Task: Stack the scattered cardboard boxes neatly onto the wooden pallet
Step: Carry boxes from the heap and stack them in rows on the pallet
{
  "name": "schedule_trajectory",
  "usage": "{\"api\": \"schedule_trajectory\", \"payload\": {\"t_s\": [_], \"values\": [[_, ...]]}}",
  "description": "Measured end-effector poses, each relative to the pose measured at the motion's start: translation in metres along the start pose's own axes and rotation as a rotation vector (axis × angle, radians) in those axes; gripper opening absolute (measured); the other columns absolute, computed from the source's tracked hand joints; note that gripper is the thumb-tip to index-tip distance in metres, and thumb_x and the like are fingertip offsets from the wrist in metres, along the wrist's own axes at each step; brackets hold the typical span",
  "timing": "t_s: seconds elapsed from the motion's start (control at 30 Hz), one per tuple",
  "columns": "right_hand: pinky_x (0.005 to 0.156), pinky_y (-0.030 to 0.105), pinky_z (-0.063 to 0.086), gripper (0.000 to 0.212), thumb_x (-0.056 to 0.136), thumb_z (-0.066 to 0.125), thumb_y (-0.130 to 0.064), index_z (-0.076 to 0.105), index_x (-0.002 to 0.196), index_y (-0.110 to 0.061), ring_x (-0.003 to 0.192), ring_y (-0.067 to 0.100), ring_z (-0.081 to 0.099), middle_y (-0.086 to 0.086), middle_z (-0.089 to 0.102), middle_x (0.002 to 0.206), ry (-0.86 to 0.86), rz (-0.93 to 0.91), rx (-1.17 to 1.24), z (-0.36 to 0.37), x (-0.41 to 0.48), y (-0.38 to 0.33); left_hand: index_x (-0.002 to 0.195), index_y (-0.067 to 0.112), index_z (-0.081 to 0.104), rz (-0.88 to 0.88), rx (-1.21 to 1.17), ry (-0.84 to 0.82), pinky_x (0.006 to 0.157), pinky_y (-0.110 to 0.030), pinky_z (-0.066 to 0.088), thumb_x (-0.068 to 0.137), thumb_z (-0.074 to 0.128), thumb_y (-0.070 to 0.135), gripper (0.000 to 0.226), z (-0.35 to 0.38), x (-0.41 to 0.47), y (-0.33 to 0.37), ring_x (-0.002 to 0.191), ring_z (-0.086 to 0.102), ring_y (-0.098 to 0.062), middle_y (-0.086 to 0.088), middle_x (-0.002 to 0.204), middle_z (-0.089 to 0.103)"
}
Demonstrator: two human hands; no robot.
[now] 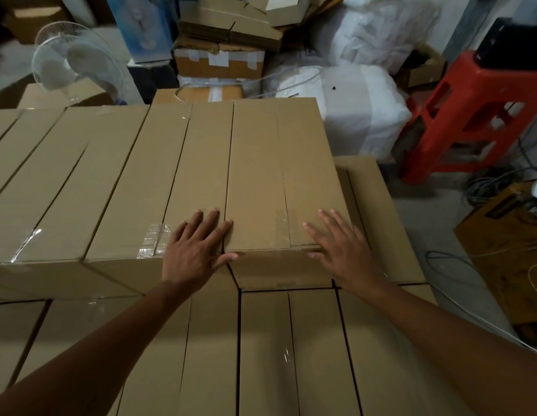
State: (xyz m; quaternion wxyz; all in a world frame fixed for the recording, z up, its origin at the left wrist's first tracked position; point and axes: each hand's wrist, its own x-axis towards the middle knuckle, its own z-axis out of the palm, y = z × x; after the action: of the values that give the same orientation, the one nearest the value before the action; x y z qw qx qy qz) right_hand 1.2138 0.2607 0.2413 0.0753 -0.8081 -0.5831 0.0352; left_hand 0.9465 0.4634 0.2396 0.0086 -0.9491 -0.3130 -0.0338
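A stack of long brown cardboard boxes fills the view in two levels. The rightmost box (279, 172) of the upper row lies lengthwise away from me, taped along its seam. My left hand (195, 250) lies flat with fingers spread on the near end of the neighbouring upper box (183, 187), its thumb touching the rightmost box's near corner. My right hand (342, 244) rests flat and spread on the near right corner of the rightmost box. Neither hand holds anything. A lower row of boxes (261, 355) runs under my forearms. The pallet is hidden.
A red plastic stool (459, 115) stands at the right, white wrapped bundles (360, 109) behind the stack, a white fan (69, 58) at the back left. More cartons (219, 61) pile up at the back. A yellow box and loose cables (501, 235) lie on the floor right.
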Motion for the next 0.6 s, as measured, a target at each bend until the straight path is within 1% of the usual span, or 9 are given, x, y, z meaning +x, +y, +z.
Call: {"api": "schedule_trajectory", "payload": {"t_s": [0.1, 0.17, 0.23, 0.3, 0.37, 0.43, 0.5, 0.6], "values": [[0.120, 0.056, 0.025, 0.065, 0.100, 0.047, -0.052, 0.021, 0.158, -0.039, 0.156, 0.027, 0.006, 0.004, 0.014, 0.169, -0.068, 0.005, -0.002, -0.005, 0.000, 0.000, 0.156, 0.032, 0.031, -0.004, -0.011, -0.029, 0.117, -0.050, 0.029, 0.093, 0.012, 0.081, 0.081, -0.002, -0.001, 0.000, 0.152, 0.023, -0.031, -0.004, 0.164, 0.025], [0.123, 0.054, 0.017, 0.066, 0.102, 0.044, -0.053, 0.013, 0.159, -0.041, 0.156, 0.023, -0.005, 0.000, 0.001, 0.170, -0.160, 0.012, 0.006, -0.017, 0.001, 0.000, 0.157, 0.034, 0.026, -0.008, -0.037, -0.085, 0.120, -0.051, 0.024, 0.092, 0.008, 0.082, 0.083, -0.006, -0.001, 0.000, 0.154, 0.016, -0.030, -0.002, 0.166, 0.017], [0.124, 0.054, 0.011, 0.068, 0.102, 0.040, -0.058, 0.010, 0.160, -0.040, 0.156, 0.022, -0.009, 0.000, -0.004, 0.170, -0.263, 0.028, 0.040, -0.036, 0.004, -0.006, 0.158, 0.039, 0.014, -0.003, -0.085, -0.156, 0.123, -0.052, 0.017, 0.085, -0.002, 0.088, 0.089, -0.015, 0.000, -0.002, 0.155, 0.004, -0.028, 0.000, 0.168, 0.004], [0.123, 0.054, 0.009, 0.074, 0.099, 0.037, -0.065, 0.008, 0.161, -0.037, 0.156, 0.024, -0.006, 0.002, -0.003, 0.170, -0.317, 0.059, 0.050, -0.055, 0.006, -0.017, 0.156, 0.042, 0.000, 0.000, -0.124, -0.225, 0.124, -0.053, 0.011, 0.075, -0.011, 0.092, 0.096, -0.029, 0.002, -0.001, 0.154, -0.008, -0.025, 0.000, 0.167, -0.009], [0.123, 0.052, 0.010, 0.080, 0.098, 0.036, -0.068, 0.005, 0.162, -0.032, 0.156, 0.023, -0.003, 0.002, -0.001, 0.170, -0.290, 0.102, 0.088, -0.075, 0.005, -0.032, 0.156, 0.039, -0.005, -0.012, -0.201, -0.224, 0.125, -0.051, 0.009, 0.073, -0.012, 0.093, 0.100, -0.052, 0.004, 0.005, 0.153, -0.013, -0.021, 0.001, 0.166, -0.014], [0.123, 0.049, 0.012, 0.082, 0.098, 0.038, -0.066, 0.002, 0.162, -0.028, 0.156, 0.022, -0.002, 0.003, 0.000, 0.170, -0.224, 0.130, 0.165, -0.099, 0.002, -0.046, 0.158, 0.033, -0.003, -0.035, -0.300, -0.165, 0.126, -0.048, 0.009, 0.077, -0.010, 0.090, 0.100, -0.082, 0.005, 0.015, 0.154, -0.011, -0.016, 0.005, 0.165, -0.012], [0.124, 0.046, 0.014, 0.082, 0.099, 0.041, -0.064, 0.005, 0.162, -0.025, 0.157, 0.021, -0.001, 0.005, 0.001, 0.170, -0.125, 0.140, 0.248, -0.130, -0.004, -0.061, 0.160, 0.027, 0.000, -0.025, -0.388, -0.069, 0.126, -0.047, 0.011, 0.085, -0.005, 0.083, 0.094, -0.117, 0.003, 0.028, 0.154, -0.009, -0.012, 0.006, 0.167, -0.008], [0.125, 0.046, 0.015, 0.083, 0.098, 0.044, -0.062, 0.006, 0.162, -0.025, 0.156, 0.018, -0.003, 0.003, -0.003, 0.170, 0.001, 0.178, 0.376, -0.182, -0.022, -0.084, 0.161, 0.021, 0.007, 0.033, -0.470, 0.087, 0.126, -0.049, 0.013, 0.095, 0.009, 0.075, 0.085, -0.174, -0.009, 0.049, 0.155, -0.005, -0.012, 0.002, 0.169, -0.001]]}}
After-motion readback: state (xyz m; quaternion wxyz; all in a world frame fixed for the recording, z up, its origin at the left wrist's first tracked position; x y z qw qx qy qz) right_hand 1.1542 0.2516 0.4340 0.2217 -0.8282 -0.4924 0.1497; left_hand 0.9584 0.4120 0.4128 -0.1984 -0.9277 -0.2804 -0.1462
